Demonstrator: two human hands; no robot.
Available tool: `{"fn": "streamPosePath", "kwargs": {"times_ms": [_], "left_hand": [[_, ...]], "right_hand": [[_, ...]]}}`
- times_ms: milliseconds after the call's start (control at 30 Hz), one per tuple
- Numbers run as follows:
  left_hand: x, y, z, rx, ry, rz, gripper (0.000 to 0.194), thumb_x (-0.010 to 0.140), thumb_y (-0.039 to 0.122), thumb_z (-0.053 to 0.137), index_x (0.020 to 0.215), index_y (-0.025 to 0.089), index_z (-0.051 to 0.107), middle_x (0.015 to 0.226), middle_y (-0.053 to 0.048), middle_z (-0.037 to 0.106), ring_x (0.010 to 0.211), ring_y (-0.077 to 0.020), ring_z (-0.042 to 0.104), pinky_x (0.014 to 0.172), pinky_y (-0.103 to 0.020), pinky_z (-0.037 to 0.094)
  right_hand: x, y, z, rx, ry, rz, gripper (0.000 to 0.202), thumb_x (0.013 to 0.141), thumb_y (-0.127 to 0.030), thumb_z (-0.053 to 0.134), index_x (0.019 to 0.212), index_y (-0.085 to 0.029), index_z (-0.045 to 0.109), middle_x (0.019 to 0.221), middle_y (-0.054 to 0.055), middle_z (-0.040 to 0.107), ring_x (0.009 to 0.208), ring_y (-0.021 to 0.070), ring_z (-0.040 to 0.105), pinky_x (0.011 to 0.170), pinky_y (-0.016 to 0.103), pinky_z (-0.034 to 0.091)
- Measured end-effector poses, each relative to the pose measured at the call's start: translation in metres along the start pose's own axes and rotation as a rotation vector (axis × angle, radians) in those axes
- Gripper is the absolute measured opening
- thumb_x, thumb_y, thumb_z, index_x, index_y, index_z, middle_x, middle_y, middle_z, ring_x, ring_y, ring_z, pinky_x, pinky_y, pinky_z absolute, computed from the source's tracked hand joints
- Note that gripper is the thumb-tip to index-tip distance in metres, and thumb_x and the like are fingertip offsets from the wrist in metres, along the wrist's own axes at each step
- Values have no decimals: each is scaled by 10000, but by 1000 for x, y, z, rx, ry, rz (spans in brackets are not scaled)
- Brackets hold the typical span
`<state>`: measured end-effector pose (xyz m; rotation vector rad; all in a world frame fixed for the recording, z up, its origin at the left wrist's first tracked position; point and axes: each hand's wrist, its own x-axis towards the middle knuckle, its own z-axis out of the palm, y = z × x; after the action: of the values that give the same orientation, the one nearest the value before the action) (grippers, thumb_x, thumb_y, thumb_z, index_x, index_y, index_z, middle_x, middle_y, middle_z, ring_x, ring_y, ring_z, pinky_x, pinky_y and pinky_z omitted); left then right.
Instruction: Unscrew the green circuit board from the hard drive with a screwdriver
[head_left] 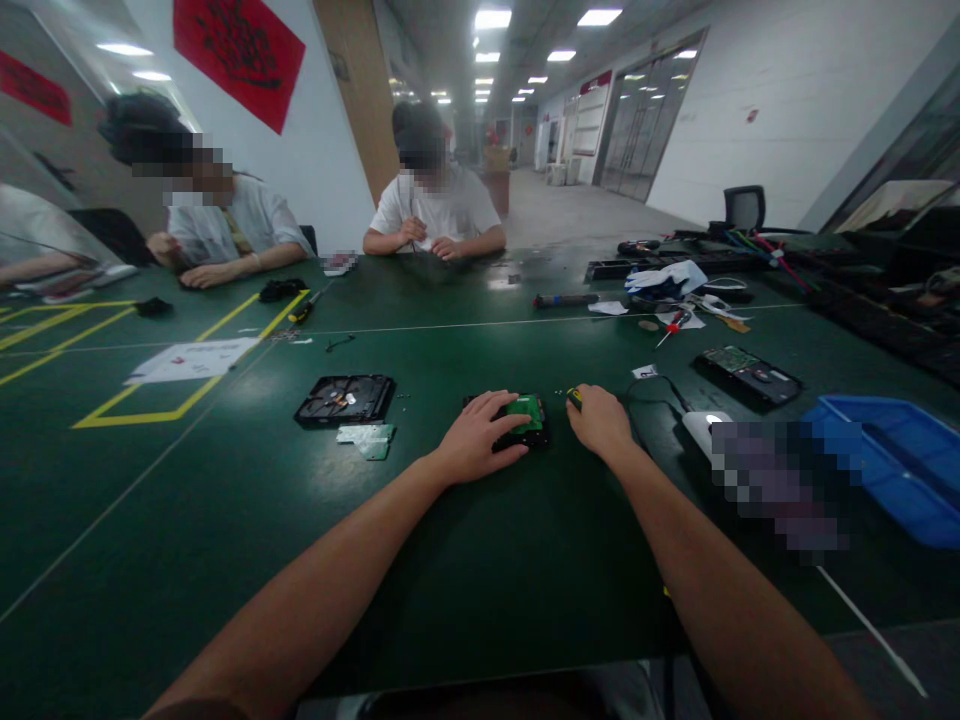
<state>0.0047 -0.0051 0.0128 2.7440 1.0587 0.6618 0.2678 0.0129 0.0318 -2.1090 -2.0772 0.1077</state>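
My left hand steadies a hard drive lying flat on the green table. Its fingers reach over the top and the thumb lies along the near edge. The drive's green circuit board faces up, partly hidden by the fingers. Just to the right, my right hand is closed around a yellow-and-black tool handle; most of the tool is hidden. Tiny screws lie between the drive and this hand. Left of them rests an opened black hard drive, with a detached circuit board in front of it.
At right are another hard drive, a white corded device and a blue tray. Behind lie a red-handled screwdriver, gloves and a dark rod-shaped tool. A paper sheet lies at left. Co-workers sit across the table.
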Motion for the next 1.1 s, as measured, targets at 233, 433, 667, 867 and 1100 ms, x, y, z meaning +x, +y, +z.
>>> {"fn": "streamPosePath", "kwargs": {"times_ms": [233,433,667,867,1100], "left_hand": [[0,0,3,-3,62,-66,697,893,567,705,1499,286,506,1574,-111,478,1504,-357,396,1266,-599,312],[-2,0,7,43,75,-157,850,849,671,707,1527,221,460,1604,-153,434,1523,-379,362,1295,-601,256],[-2,2,3,40,57,-105,735,889,611,695,1502,256,498,1602,-123,439,1518,-356,378,1295,-591,266],[0,4,0,5,89,-14,521,965,518,638,1405,246,576,1514,-113,547,1443,-315,486,1262,-572,338],[2,-4,9,-89,296,51,111,1021,314,604,1032,212,647,1277,-95,695,1230,-260,640,1100,-513,507]], "right_hand": [[-5,-3,-8,-1,6,-71,225,1032,-339,524,1132,-190,660,1161,136,700,1030,260,693,866,338,480],[-6,-8,-12,4,0,-126,212,1014,-340,549,1049,-176,680,1109,126,717,998,247,684,856,326,465],[-8,-11,-15,15,-1,-219,212,1020,-350,546,1022,-189,685,1091,101,722,990,219,661,868,297,448],[-13,-15,-19,120,5,-444,206,1017,-339,564,1012,-186,702,1043,81,718,933,191,645,860,283,449],[-12,-16,-12,188,50,-554,149,978,-286,624,923,-174,706,941,84,714,860,200,644,813,309,453]]}}
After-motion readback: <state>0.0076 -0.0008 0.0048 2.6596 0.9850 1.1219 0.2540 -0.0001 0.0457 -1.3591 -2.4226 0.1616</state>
